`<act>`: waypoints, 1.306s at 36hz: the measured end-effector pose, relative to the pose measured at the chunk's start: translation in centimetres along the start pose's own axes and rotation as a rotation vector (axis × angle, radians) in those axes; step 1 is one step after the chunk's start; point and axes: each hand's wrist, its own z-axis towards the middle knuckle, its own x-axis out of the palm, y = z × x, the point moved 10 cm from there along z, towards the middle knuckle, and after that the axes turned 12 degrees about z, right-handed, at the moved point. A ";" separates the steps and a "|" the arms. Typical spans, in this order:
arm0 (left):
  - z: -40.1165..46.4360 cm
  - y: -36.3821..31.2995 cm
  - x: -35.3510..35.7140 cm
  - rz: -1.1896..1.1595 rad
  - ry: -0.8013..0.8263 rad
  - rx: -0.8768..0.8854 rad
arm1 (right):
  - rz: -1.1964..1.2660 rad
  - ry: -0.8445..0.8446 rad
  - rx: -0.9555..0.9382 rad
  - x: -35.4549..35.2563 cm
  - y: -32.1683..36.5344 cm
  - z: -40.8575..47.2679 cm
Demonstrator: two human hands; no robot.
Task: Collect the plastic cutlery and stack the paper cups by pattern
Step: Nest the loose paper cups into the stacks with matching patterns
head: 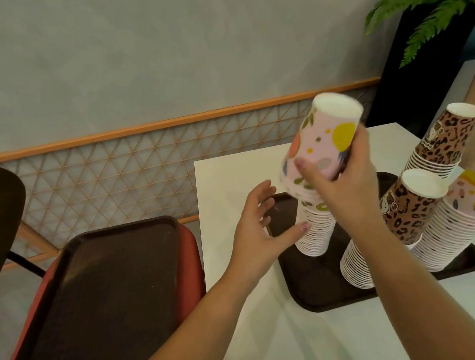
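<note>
**Tip risk: tall pink stack w/ tilted top**

Your right hand [346,184] grips the pink fruit-print cups [321,148], upside down and tilted left over the pink stack [313,231] on the tray [315,291]. Your left hand [257,227] has fingers spread, thumb near the stack's side, holding nothing. If you seat them crooked, the stack could topple into the leopard stack [395,226] just beside it. No cutlery in view.

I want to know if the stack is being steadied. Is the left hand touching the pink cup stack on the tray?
Cannot tell. In the head view the left hand is open beside the pink cup stack; its thumb tip overlaps the rims.
</note>
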 end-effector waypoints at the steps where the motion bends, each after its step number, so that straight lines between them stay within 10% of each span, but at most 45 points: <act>1: 0.0 -0.1 0.0 0.012 0.000 0.000 | -0.005 -0.035 -0.027 -0.6 0.4 0.8; 22: -0.8 2.5 0.8 0.188 0.063 -0.084 | -0.223 -0.138 0.384 -2.6 -12.3 0.1; 37: -2.3 -0.1 4.8 0.239 0.195 0.040 | -0.352 -0.260 -0.268 -5.9 4.8 -4.3; 47: -2.4 -3.1 8.8 0.316 0.145 0.101 | -0.381 -0.485 -0.254 -15.1 4.5 -5.1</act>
